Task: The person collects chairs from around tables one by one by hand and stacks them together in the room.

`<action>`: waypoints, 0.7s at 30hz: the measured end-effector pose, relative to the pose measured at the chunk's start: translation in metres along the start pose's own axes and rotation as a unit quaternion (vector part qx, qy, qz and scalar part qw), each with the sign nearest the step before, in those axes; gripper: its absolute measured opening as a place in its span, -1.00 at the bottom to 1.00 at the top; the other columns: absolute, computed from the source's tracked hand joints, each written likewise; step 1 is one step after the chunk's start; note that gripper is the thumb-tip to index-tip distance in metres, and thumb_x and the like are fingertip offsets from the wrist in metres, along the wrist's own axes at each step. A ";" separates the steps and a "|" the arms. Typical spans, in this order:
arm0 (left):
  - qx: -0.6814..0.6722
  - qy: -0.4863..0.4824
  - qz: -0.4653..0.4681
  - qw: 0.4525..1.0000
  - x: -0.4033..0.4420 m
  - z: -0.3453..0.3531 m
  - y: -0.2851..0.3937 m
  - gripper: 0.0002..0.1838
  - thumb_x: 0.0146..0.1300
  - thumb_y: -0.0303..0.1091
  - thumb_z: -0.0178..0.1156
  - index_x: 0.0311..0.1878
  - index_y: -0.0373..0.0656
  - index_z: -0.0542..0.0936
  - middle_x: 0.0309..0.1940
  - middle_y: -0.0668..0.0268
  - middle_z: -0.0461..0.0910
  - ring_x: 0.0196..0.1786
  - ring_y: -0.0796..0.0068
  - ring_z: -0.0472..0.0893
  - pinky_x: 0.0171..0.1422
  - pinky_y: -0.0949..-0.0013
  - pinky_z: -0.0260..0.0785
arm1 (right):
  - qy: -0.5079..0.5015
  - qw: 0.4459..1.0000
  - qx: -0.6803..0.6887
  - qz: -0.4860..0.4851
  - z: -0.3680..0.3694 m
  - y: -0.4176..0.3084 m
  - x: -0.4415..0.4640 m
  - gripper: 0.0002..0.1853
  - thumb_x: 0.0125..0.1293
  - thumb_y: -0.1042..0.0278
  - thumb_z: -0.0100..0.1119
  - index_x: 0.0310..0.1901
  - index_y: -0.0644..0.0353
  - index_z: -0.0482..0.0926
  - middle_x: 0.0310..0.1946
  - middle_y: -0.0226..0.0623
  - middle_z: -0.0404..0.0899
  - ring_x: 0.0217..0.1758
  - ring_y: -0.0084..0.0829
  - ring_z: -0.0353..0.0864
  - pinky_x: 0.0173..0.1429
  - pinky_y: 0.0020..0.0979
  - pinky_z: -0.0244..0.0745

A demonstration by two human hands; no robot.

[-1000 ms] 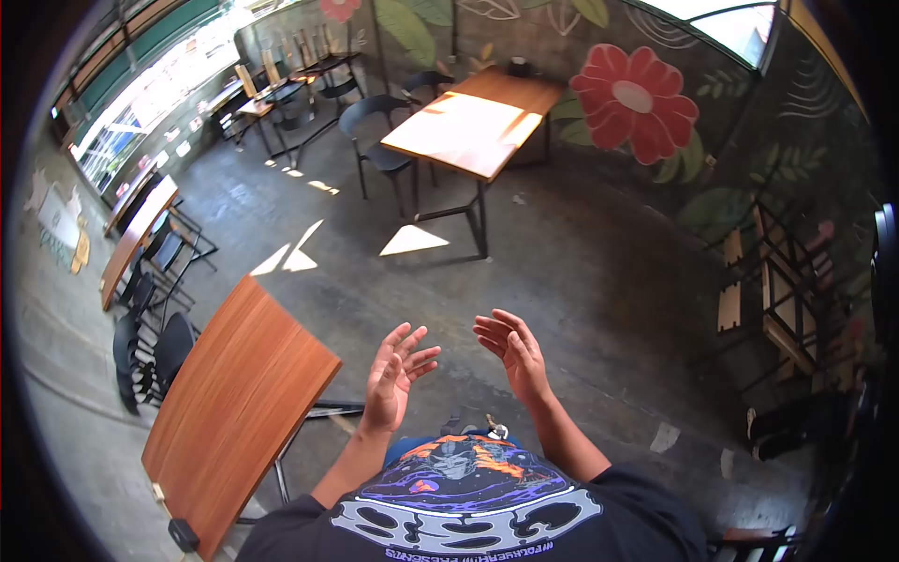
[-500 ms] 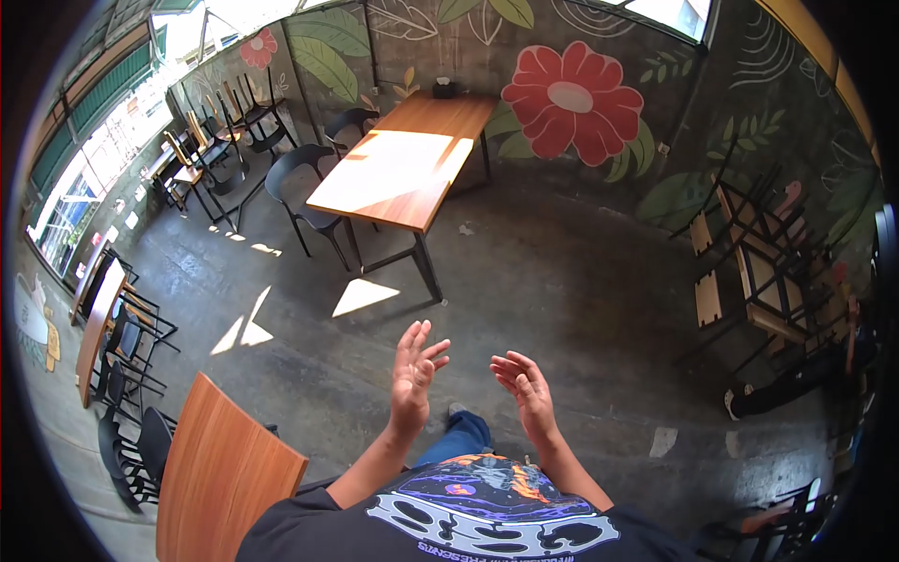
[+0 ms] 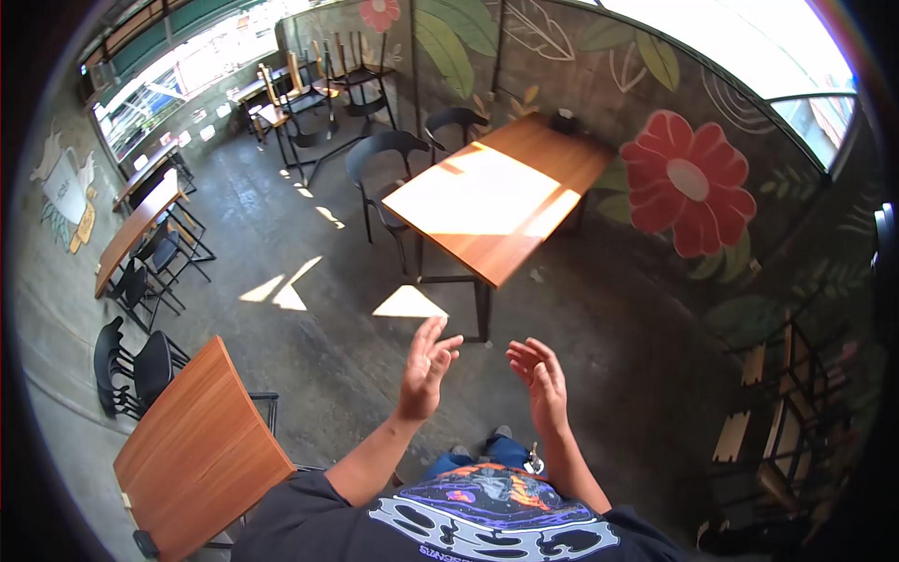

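My left hand (image 3: 427, 375) is raised in front of my body, fingers apart and holding nothing. Facing it, my right hand (image 3: 541, 382) is also up and free, its fingers loosely curved with the thumb apart. A gap of bare air lies between the palms. Neither hand touches anything. Beyond them stands a wooden table (image 3: 468, 245) with dark metal legs, partly lit by bright sun. Keys (image 3: 534, 461) hang at my waist, below my right hand.
Another wooden table (image 3: 201, 450) is close on my left, with black chairs (image 3: 157, 367) behind it. A black chair (image 3: 382, 164) stands at the sunlit table. Upturned wooden stools or chairs (image 3: 735, 436) are stacked at right. More furniture (image 3: 309, 98) lines the back left.
My view has turned to the left, so the room has shifted rightward in the picture. Both hands stay raised and apart, in nearly the same pose.
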State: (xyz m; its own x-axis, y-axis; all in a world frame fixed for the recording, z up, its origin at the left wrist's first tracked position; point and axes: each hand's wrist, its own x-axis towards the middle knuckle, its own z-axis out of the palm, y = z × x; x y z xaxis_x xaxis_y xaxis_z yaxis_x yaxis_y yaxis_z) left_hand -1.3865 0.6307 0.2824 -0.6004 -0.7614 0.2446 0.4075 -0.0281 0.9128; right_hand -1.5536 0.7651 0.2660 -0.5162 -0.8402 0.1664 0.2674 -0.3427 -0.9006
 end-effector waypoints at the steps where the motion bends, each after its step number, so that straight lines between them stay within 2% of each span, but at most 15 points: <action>1: 0.006 0.015 0.008 1.000 0.009 -0.009 -0.002 -0.23 0.45 -0.03 0.12 0.52 -0.22 0.05 0.50 -0.03 0.10 0.30 0.24 0.46 0.33 0.29 0.32 | -0.031 0.999 0.001 0.027 0.004 0.012 0.015 -0.46 0.51 0.08 -0.02 0.36 0.27 0.28 0.27 -0.06 0.45 0.34 -0.25 0.45 0.43 -0.27 0.27; 6: 0.040 0.151 -0.027 0.987 0.036 -0.046 -0.017 -0.20 0.44 0.03 0.09 0.51 -0.28 0.05 0.48 -0.10 0.13 0.29 0.17 0.49 0.31 0.26 0.35 | -0.117 0.984 0.016 0.131 0.015 0.053 0.091 -0.47 0.51 0.11 -0.02 0.35 0.27 0.29 0.28 -0.06 0.45 0.35 -0.24 0.44 0.44 -0.26 0.27; 9: 0.053 0.232 -0.016 0.971 0.070 -0.066 -0.026 -0.18 0.42 0.04 0.12 0.51 -0.28 0.06 0.47 -0.11 0.14 0.28 0.18 0.50 0.29 0.23 0.38 | -0.147 0.982 0.031 0.116 0.015 0.070 0.168 -0.46 0.50 0.10 -0.02 0.34 0.30 0.28 0.27 0.03 0.44 0.34 -0.15 0.46 0.43 -0.21 0.31; 13: 0.085 0.282 0.007 0.955 0.133 -0.080 -0.014 -0.21 0.44 0.03 0.09 0.50 -0.28 0.06 0.47 -0.12 0.14 0.28 0.17 0.50 0.29 0.22 0.39 | -0.195 0.974 0.052 0.099 0.028 0.083 0.275 -0.49 0.53 0.13 -0.07 0.35 0.31 0.27 0.26 -0.02 0.46 0.35 -0.18 0.45 0.44 -0.23 0.27; 15: 0.065 0.281 0.031 0.957 0.166 -0.083 0.001 -0.21 0.44 0.03 0.09 0.50 -0.28 0.06 0.48 -0.12 0.13 0.29 0.17 0.49 0.30 0.21 0.39 | -0.223 0.969 0.054 0.087 0.044 0.081 0.320 -0.49 0.54 0.14 -0.08 0.35 0.32 0.27 0.27 0.00 0.46 0.35 -0.18 0.45 0.45 -0.23 0.28; 17: 0.112 0.284 0.070 0.950 0.197 -0.097 0.001 -0.22 0.45 0.03 0.07 0.51 -0.26 0.06 0.48 -0.11 0.12 0.29 0.15 0.49 0.30 0.20 0.38 | -0.271 0.956 0.077 0.087 0.056 0.092 0.358 -0.49 0.54 0.15 -0.09 0.35 0.32 0.26 0.29 0.01 0.43 0.36 -0.18 0.44 0.48 -0.20 0.25; 19: 0.190 0.296 0.089 0.932 0.221 -0.110 0.001 -0.22 0.45 0.03 0.07 0.51 -0.25 0.05 0.48 -0.11 0.12 0.29 0.13 0.49 0.30 0.19 0.38 | -0.303 0.944 0.063 0.113 0.073 0.104 0.387 -0.49 0.54 0.16 -0.10 0.35 0.32 0.25 0.29 0.06 0.42 0.34 -0.13 0.45 0.45 -0.17 0.28; 21: 0.163 0.324 0.085 0.928 0.237 -0.119 0.000 -0.21 0.44 0.03 0.09 0.52 -0.24 0.05 0.48 -0.12 0.11 0.30 0.12 0.48 0.30 0.17 0.38 | -0.330 0.931 0.064 0.143 0.090 0.115 0.411 -0.50 0.55 0.16 -0.11 0.35 0.34 0.24 0.29 0.06 0.41 0.35 -0.13 0.44 0.47 -0.17 0.27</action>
State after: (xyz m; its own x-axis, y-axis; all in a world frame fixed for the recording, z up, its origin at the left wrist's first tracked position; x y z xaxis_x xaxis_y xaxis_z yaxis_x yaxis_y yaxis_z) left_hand -1.4468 0.3735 0.3010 0.0376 -0.9692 0.2433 0.1644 0.2462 0.9552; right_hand -1.6615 0.3420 0.2667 0.1919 -0.9654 0.1766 0.4337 -0.0780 -0.8977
